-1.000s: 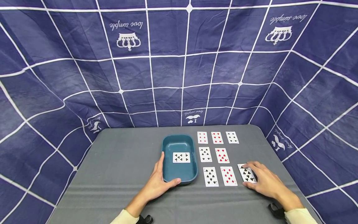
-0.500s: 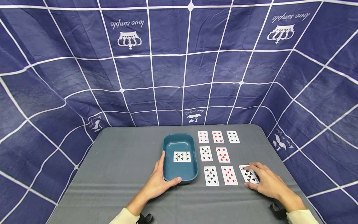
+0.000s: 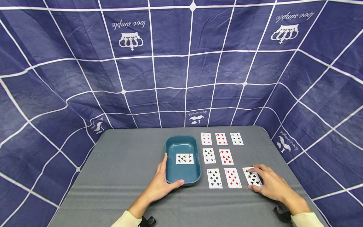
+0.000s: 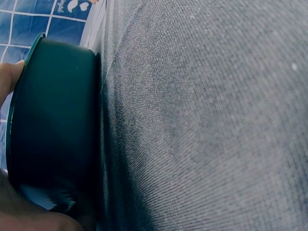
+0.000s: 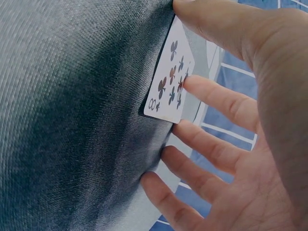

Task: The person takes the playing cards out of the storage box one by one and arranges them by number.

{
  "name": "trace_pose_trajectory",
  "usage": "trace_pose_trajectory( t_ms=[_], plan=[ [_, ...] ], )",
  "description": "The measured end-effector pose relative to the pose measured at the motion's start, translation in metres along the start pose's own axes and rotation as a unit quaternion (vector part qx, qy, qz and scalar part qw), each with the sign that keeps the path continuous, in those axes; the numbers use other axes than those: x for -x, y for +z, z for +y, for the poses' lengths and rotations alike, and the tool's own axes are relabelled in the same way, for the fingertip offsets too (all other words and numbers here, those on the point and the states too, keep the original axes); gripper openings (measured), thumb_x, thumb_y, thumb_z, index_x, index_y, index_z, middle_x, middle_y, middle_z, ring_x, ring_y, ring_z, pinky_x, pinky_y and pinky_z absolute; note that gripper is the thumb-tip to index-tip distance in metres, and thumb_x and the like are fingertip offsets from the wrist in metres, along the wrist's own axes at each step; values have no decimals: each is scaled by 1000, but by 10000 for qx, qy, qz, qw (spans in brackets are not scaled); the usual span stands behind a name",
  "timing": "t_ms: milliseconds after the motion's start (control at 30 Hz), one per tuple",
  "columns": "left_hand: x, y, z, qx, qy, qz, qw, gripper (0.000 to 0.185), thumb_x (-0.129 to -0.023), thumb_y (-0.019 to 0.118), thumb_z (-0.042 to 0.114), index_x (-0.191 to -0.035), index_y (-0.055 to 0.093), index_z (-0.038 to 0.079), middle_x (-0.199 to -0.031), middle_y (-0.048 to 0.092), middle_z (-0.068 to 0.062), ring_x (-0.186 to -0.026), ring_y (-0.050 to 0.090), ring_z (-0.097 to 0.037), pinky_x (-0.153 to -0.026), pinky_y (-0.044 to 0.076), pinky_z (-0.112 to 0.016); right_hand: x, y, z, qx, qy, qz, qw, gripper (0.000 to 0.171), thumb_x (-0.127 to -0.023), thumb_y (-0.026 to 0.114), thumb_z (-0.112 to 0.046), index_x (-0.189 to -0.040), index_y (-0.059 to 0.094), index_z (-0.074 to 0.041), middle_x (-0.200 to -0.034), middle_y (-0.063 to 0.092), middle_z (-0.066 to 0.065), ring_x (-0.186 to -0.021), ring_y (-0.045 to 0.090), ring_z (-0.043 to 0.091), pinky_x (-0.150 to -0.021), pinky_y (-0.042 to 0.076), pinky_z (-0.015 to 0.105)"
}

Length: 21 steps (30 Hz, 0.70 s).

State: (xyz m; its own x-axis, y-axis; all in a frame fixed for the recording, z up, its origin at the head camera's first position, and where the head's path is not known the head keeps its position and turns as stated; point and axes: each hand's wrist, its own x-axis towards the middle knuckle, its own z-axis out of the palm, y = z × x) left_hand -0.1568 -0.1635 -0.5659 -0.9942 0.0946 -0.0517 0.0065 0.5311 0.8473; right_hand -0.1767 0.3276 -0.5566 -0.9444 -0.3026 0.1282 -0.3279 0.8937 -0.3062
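My left hand rests around the near left corner of a teal plastic tray. Its fingers lie straight along the left wall and the thumb reaches over the near rim. One clubs card lies face up on the tray's floor. At the far right of the cards, my right hand is over an eight of clubs. The index fingertip touches the card's face, and the thumb is at its near edge. In the right wrist view the other fingers are spread on the cloth, and the card lies flat.
Face-up cards stand in rows right of the tray: a spades card and a diamonds card in front, several more behind. Grey cloth covers the table. Blue gridded curtain rises along the back and sides.
The eight of clubs has shifted very slightly right and nearer with my right hand, mostly in the first half second. My left hand and the tray keep their places.
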Motion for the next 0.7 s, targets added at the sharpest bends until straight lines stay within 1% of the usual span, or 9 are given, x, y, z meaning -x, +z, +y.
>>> trace_pose_trajectory(
  t_ms=[233,500,600,700],
  plan=[
    [1,-1,1,4,-9,5,10000,145,-86,101,56,-190,4,26,-189,31,-21,-171,42,-46,-134,40,-72,0,-1,-1,11,67,-55,10000,67,-79,105,-53,-134,81,-22,-148,74,14,-133,73,51,-77,62,74],
    [2,-1,3,59,112,-13,9999,145,-87,102,53,-190,5,22,-189,31,-23,-172,40,-47,-134,39,-73,0,-1,-2,33,50,-64,10000,68,-79,106,-53,-135,80,-23,-148,74,13,-133,73,51,-77,62,74],
    [3,-2,4,57,119,-8,9999,145,-86,102,53,-190,5,22,-188,32,-24,-171,41,-47,-134,39,-72,-1,-1,-1,29,48,-56,10000,71,-79,106,-52,-138,79,-23,-147,74,11,-131,73,49,-77,62,72],
    [3,-2,5,58,103,-9,9999,145,-86,102,52,-190,5,21,-188,32,-23,-171,42,-47,-134,39,-72,0,-1,-1,23,56,-48,10000,74,-79,106,-53,-141,77,-23,-143,75,10,-127,75,45,-75,62,67]
  ],
)
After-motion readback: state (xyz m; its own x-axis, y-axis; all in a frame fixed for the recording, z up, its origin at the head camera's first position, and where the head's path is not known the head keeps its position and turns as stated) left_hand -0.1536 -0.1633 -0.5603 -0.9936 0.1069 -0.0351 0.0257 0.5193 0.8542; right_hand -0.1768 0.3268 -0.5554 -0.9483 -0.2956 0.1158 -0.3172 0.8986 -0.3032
